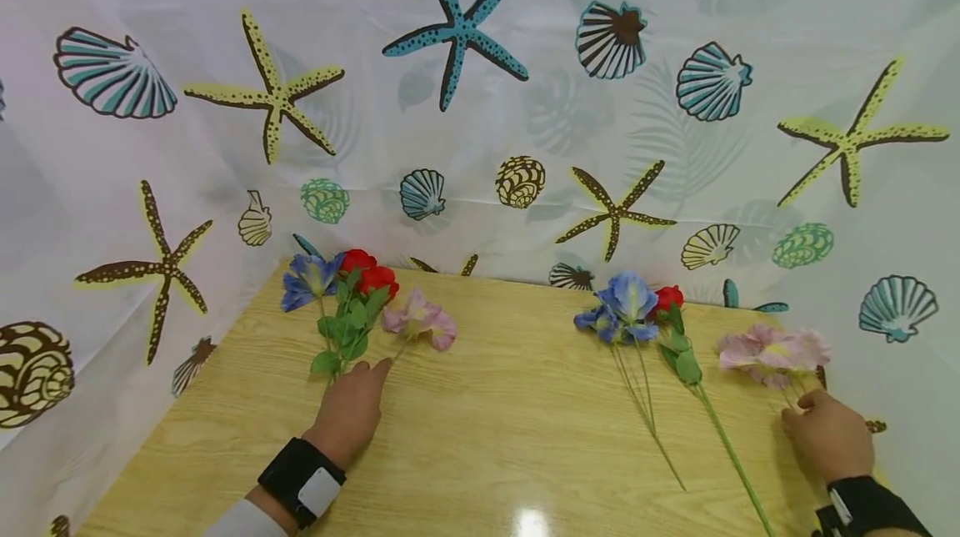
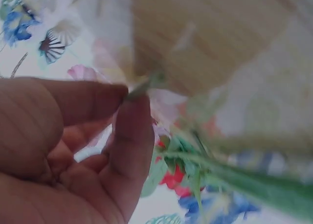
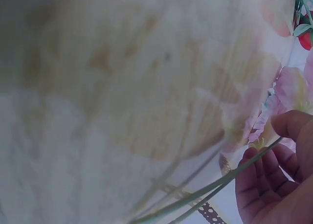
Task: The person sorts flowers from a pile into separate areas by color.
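Note:
At the left, my left hand (image 1: 351, 408) pinches the thin stem of a pink flower (image 1: 422, 322) between thumb and forefinger; the left wrist view shows the fingertips (image 2: 134, 104) meeting on a green stem. Red roses (image 1: 367, 274) with green leaves and a blue flower (image 1: 309, 280) lie just beyond and to the left of this hand. Over at the right edge, my right hand (image 1: 831, 434) holds the stems of pink flowers (image 1: 772, 353). The right wrist view shows its thumb against green stems (image 3: 210, 187), with the pink blooms (image 3: 291, 89) beyond.
Blue flowers (image 1: 626, 303) and a red rose (image 1: 667, 299) lie between the hands, their long stems pointing toward me. A cloth (image 1: 360, 128) printed with starfish and shells hangs behind and beside the wooden table (image 1: 495, 412).

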Tool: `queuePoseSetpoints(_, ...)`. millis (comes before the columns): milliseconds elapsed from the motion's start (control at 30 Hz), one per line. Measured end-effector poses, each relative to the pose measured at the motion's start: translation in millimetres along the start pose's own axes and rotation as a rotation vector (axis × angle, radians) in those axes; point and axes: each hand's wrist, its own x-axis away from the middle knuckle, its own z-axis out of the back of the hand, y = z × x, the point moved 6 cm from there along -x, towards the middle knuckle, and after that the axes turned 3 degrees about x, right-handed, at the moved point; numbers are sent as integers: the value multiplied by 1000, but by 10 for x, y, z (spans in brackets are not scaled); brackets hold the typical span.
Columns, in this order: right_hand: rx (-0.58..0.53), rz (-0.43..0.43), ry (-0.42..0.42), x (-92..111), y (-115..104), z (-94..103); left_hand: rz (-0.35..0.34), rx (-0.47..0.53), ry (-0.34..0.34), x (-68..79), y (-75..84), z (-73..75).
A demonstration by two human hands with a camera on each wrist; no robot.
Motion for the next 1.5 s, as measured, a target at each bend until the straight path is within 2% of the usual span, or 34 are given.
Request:
queuePoseSetpoints(67, 3, -10, -6, 13, 9, -25, 17, 65, 0, -20, -14, -29)
queuePoseSetpoints(300, -10, -43, -64, 20, -1, -118, 158, 513, -33, -14, 15, -46)
queuePoseSetpoints(367, -17, -43, -69, 20, -12, -121, 190, 585, -30, 6, 52, -29)
queuePoseSetpoints(533, -19, -32, -36, 18, -52, -75, 231, 687, -16, -6, 138, -13)
queuePoseSetpoints(700, -48, -25, 95, 15, -125, 33, 268, 800, -40, -32, 187, -76)
queuePoseSetpoints(833, -92, -2, 188, 12, -240, 101, 257, 876, -50, -26, 236, -134)
queuePoseSetpoints(1033, -196, 46, 253, 8, -497, 193, 227, 1038, -116, -5, 360, -231)
queuePoseSetpoints(1167, -278, 111, 295, 58, -765, 229, 197, 1134, -171, 9, 496, -272)
queuePoseSetpoints(1267, -326, 129, 299, 141, -997, 237, 191, 1205, -201, 12, 598, -286)
queuePoseSetpoints(1500, -438, 138, 175, 326, -1539, 178, 214, 1294, -191, -6, 777, -260)
